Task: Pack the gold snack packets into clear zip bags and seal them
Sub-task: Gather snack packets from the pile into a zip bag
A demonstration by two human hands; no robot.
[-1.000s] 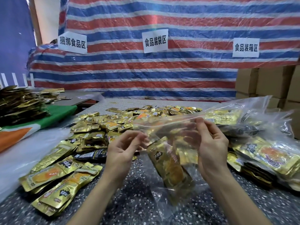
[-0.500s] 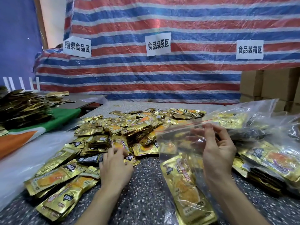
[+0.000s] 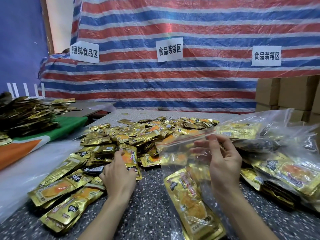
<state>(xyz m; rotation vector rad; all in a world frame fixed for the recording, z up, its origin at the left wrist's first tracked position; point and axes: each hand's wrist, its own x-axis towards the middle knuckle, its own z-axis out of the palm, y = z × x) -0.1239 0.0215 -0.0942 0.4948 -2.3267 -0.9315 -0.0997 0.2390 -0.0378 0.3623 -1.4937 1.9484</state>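
Observation:
My right hand [image 3: 223, 163] pinches the rim of a clear zip bag [image 3: 174, 153] with a red zip line and holds its mouth open toward the left. Gold snack packets [image 3: 192, 201] lie inside it, reaching down to the speckled table [image 3: 150, 210]. My left hand [image 3: 118, 175] grips one gold packet [image 3: 129, 156] at the near edge of a big loose heap of gold packets [image 3: 138, 134]. More gold packets [image 3: 65, 193] lie at the near left.
Filled clear bags of packets [image 3: 284, 163] pile up on the right. A dark heap of packets [image 3: 26, 116] sits on a green and orange cloth [image 3: 69, 127] at the left. Cardboard boxes [image 3: 285, 96] and a striped tarp [image 3: 173, 84] stand behind.
My left hand let go of the bag, reached down to the heap and took hold of a packet. The bag, held by my right hand alone, sank with its contents onto the table.

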